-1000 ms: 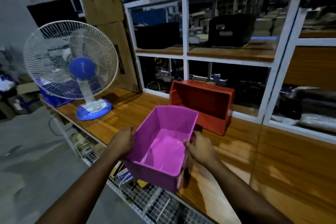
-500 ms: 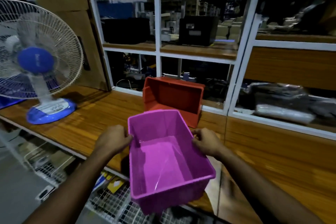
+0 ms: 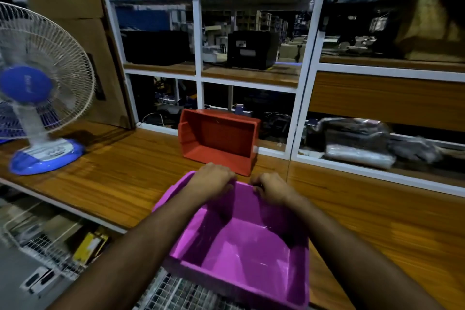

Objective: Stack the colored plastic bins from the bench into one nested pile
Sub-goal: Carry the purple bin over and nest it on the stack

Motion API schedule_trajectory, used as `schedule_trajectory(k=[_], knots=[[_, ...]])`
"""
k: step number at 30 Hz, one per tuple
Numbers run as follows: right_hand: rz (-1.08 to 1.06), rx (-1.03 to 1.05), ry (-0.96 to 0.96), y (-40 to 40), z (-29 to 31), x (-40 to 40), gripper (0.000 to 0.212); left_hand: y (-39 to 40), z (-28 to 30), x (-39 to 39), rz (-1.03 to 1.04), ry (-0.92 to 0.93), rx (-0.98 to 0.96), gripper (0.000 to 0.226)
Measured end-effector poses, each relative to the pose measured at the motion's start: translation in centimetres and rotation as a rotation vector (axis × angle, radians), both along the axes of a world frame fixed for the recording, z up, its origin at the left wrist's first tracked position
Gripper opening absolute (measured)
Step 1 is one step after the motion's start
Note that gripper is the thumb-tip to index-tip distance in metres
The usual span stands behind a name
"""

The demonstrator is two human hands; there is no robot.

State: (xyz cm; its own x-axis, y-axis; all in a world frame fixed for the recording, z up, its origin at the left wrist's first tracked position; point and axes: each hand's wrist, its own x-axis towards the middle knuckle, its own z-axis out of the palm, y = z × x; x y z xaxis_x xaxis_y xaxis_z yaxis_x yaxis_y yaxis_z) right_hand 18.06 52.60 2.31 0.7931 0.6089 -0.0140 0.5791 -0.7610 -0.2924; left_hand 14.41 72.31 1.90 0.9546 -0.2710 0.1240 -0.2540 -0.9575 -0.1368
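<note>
A magenta plastic bin (image 3: 241, 254) is held over the front edge of the wooden bench (image 3: 120, 178), its open side facing up and toward me. My left hand (image 3: 214, 178) and my right hand (image 3: 271, 187) both grip its far rim, fingers curled over the edge, close together. A red plastic bin (image 3: 219, 141) lies on its side on the bench just beyond my hands, its opening facing me. It rests against the white shelf frame and touches neither hand.
A blue and white table fan (image 3: 37, 93) stands on the bench at the left. White shelving (image 3: 299, 88) with dark boxes and clutter rises behind the bench. Wire racks (image 3: 50, 246) with small items sit below the bench edge.
Both hands slid from the bin's side walls to its far rim. The magenta bin turned and came closer to me, lower in view. The camera shifted right and nearer to the red bin.
</note>
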Motion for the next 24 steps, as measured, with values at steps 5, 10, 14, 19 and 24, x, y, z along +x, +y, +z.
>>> schedule_trajectory(k=[5,10,14,19,24], knots=[[-0.009,-0.037,-0.174,-0.7,-0.7,-0.7,0.036,0.1,-0.4,0.5,0.103,0.023,-0.055,0.026],[-0.052,-0.028,-0.356,-1.6,0.7,-2.9,0.042,2.7,-1.0,0.1,0.269,0.003,-0.035,0.029],[-0.239,0.044,-0.356,-2.3,-0.4,-4.3,0.057,4.4,-0.7,-0.1,0.391,0.084,-0.196,0.025],[-0.623,0.376,-0.059,-3.4,-3.9,-4.1,0.07,4.8,-1.5,-1.2,0.473,0.295,-0.861,0.017],[-0.756,0.799,0.329,-5.2,-4.9,-3.2,0.044,4.0,-1.6,-3.3,0.487,0.441,-1.268,0.01]])
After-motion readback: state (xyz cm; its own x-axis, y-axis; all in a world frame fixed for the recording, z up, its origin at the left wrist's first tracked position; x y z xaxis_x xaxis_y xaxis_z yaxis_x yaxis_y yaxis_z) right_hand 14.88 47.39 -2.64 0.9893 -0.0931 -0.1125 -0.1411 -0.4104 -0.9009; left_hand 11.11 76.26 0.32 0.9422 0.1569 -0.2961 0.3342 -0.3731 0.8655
